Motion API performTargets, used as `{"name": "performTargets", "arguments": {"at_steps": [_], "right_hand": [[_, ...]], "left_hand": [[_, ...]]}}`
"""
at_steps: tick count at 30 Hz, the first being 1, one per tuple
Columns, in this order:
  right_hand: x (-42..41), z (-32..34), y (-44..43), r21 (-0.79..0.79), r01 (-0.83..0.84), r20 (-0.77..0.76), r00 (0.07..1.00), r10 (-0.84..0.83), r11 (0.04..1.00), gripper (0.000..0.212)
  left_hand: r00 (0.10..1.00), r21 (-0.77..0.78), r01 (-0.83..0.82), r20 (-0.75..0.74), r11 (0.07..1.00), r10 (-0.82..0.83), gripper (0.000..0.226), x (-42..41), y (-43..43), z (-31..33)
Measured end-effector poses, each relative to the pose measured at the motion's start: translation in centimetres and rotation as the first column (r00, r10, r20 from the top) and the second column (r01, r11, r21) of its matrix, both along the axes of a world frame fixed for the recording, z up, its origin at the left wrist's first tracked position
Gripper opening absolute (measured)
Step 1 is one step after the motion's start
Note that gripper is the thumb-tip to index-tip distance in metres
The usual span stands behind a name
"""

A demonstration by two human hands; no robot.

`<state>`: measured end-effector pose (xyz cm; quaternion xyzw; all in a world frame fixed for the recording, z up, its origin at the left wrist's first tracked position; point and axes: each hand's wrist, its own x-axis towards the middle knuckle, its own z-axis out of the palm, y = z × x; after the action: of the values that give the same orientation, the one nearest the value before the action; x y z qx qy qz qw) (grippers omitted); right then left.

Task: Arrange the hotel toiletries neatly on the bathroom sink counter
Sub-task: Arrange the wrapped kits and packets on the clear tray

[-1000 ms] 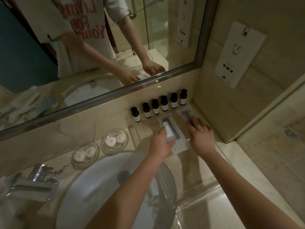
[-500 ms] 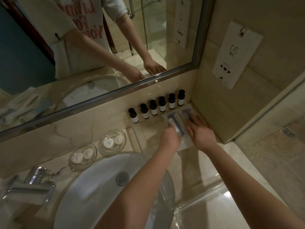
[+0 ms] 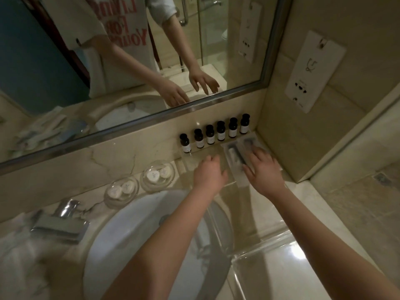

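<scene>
Right hand spread flat across clear sachets below bottle row; left hand relaxed, empty, just beside sachets, over counter.

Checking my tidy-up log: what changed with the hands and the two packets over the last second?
The left hand slid the left packet rightward, up beside the right packet, then let go and drew left. The right hand stayed on the right packet; bottles unmoved.

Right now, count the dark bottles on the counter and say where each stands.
6, upright in one row below the mirror: first bottle leftmost, second bottle, third bottle, fourth bottle, fifth bottle, sixth bottle nearest the corner. None seems hidden.
</scene>
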<state>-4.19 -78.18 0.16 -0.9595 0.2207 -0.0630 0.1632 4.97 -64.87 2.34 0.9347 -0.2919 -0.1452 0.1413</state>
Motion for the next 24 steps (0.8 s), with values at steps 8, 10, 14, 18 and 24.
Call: {"name": "performTargets", "arguments": {"at_steps": [8,10,14,18,24], "right_hand": [[-1.6,1.7,8.4,-0.014,-0.121,0.063,0.991,0.121,0.993,0.043],[-1.9,2.1,11.0,0.009,-0.158,0.055,0.986,0.158,0.987,0.043],[-2.3,2.7,16.5,0.007,-0.246,0.077,0.967,0.244,0.969,0.042],[-2.2,2.9,22.5,0.006,-0.362,0.066,0.930,0.361,0.932,0.041],[-1.2,2.2,32.1,0.083,-0.510,0.030,0.860,0.509,0.856,0.038]], "left_hand": [[0.992,-0.004,-0.033,0.122,0.999,0.034,0.056,-1.9,10.6,1.8],[0.989,-0.009,-0.058,0.135,0.998,0.059,0.055,-2.7,13.6,1.9],[0.984,0.009,-0.119,0.138,0.993,0.116,0.057,-4.1,19.8,1.9],[0.969,0.023,-0.220,0.117,0.975,0.216,0.057,-5.4,26.5,1.5],[0.925,0.040,-0.380,0.043,0.924,0.378,0.052,-6.7,36.5,0.8]]}}
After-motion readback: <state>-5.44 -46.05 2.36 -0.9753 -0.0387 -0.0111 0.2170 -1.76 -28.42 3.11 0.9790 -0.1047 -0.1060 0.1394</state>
